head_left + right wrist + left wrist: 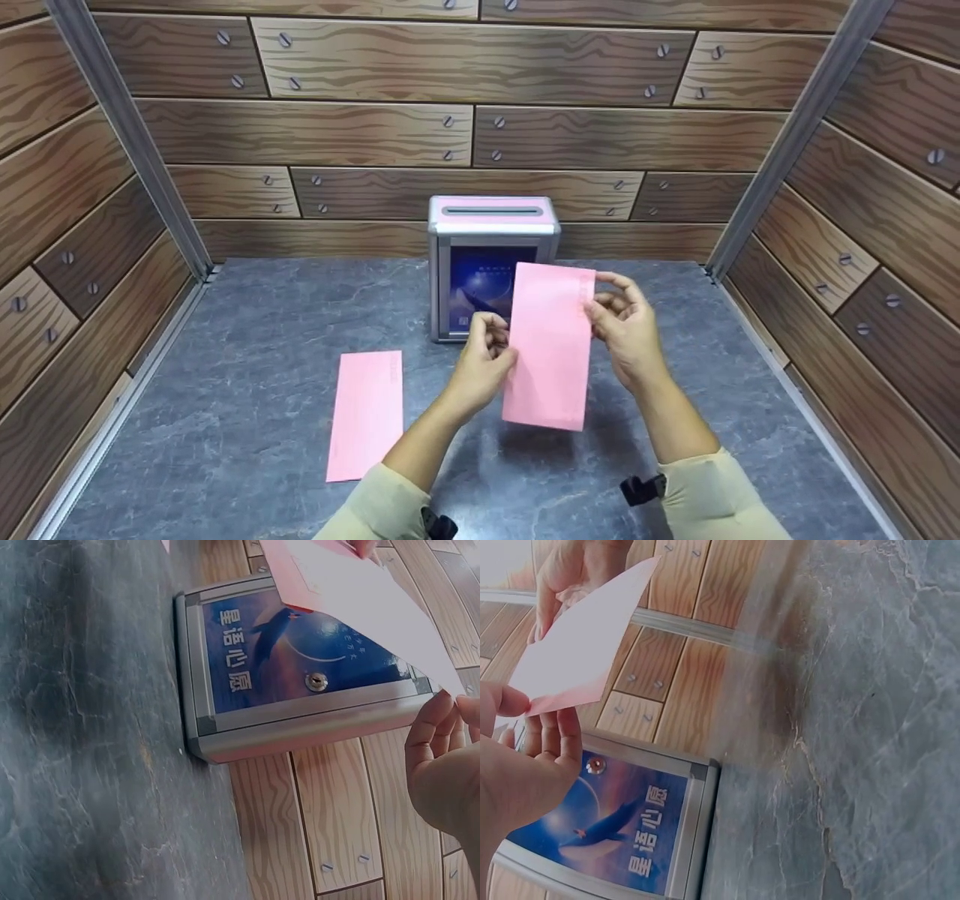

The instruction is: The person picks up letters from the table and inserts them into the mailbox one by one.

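Both hands hold a pink envelope (549,352) upright above the table, in front of a slotted box. My left hand (484,364) pinches its left edge between thumb and fingers, as the left wrist view also shows. At the upper right edge, my right hand (626,330) pinches it the same way. Behind the envelope stands the silver-framed box (442,285), with a pink top that has a long slot (492,211). Its blue front panel (247,652) bears a whale picture, white characters and a small lock (316,682). The envelope hides part of that panel in the head view.
A second pink envelope (366,416) lies flat on the grey marbled table (247,390), left of my left forearm. Wood-patterned walls (360,135) enclose the back and both sides, with metal posts (780,135) at the corners.
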Available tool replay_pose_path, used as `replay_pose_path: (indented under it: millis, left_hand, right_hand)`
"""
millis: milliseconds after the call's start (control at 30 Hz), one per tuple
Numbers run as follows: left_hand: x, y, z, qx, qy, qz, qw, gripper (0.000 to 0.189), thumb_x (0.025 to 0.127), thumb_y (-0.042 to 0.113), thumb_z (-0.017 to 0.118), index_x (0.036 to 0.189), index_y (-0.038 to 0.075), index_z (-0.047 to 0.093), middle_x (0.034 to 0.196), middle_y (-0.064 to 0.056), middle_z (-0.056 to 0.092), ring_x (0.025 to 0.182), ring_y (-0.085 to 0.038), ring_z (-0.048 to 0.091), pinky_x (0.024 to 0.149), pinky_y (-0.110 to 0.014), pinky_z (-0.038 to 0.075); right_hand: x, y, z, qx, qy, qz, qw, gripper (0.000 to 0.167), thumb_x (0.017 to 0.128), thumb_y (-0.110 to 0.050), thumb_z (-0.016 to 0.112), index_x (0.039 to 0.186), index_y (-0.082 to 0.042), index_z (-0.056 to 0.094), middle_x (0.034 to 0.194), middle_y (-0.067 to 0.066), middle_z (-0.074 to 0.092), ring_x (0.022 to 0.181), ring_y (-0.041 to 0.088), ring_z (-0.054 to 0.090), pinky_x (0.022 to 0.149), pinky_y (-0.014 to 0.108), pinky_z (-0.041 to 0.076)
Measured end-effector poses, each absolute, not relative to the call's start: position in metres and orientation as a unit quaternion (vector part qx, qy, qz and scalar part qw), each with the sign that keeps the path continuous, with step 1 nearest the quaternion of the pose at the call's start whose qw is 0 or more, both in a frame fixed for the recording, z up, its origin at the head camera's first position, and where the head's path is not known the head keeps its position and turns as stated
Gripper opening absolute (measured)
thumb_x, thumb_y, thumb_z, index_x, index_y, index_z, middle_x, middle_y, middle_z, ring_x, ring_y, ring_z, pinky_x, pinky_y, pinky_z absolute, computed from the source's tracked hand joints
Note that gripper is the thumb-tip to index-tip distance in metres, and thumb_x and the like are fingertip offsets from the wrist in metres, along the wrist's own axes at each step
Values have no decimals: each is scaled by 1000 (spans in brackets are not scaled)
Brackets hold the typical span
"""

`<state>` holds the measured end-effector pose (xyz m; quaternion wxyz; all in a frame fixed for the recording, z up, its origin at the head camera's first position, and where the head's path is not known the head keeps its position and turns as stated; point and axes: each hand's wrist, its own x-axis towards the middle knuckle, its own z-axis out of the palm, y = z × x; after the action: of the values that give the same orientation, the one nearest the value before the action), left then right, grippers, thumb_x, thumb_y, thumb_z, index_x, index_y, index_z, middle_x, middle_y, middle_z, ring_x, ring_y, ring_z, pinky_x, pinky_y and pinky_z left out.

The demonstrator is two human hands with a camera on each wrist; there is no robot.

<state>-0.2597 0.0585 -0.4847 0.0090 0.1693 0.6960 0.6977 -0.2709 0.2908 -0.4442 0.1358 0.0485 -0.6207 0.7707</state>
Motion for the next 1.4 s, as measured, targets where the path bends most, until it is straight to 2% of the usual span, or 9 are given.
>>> replay_pose_path:
  millis: [267, 567, 867, 1200, 1400]
  left_hand:
    - [-265, 53, -476, 173, 687, 706, -21, 33, 97, -4, 56, 127, 3, 45, 111, -12, 61, 99, -16, 57, 79, -21, 50]
    - [-268, 44, -468, 179, 703, 688, -29, 46, 99, -3, 55, 141, 8, 42, 113, -16, 64, 81, -16, 59, 72, -23, 53]
    - [-269, 37, -467, 182, 717, 672, -33, 52, 100, -2, 55, 148, 13, 42, 116, -18, 63, 82, -16, 59, 72, -23, 53]
    - [-270, 30, -468, 184, 737, 648, -55, 60, 101, -1, 54, 155, 20, 39, 111, -15, 63, 81, -14, 59, 68, -23, 53]
    - [-270, 26, -466, 187, 738, 646, -55, 60, 102, -1, 53, 157, 19, 37, 112, -14, 60, 83, -16, 57, 69, -22, 52]
  right_hand:
    - [-269, 283, -450, 51, -625, 770, 114, 45, 99, 11, 67, 138, -11, 59, 95, 0, 72, 73, 10, 67, 59, 21, 57]
    - [-266, 274, -453, 64, -623, 773, 101, 48, 97, 14, 68, 139, -7, 59, 94, 1, 73, 72, 11, 66, 57, 22, 57]
    - [-263, 270, -456, 70, -638, 761, 93, 50, 99, 11, 67, 146, -2, 55, 97, 2, 73, 74, 12, 66, 58, 22, 57]
    - [-261, 267, -457, 81, -661, 741, 90, 54, 100, 11, 64, 151, -3, 56, 98, 1, 70, 75, 13, 64, 62, 24, 57]
    - [-259, 267, -455, 103, -670, 731, 79, 59, 99, 11, 66, 155, -4, 54, 101, 6, 69, 77, 16, 65, 63, 26, 59]
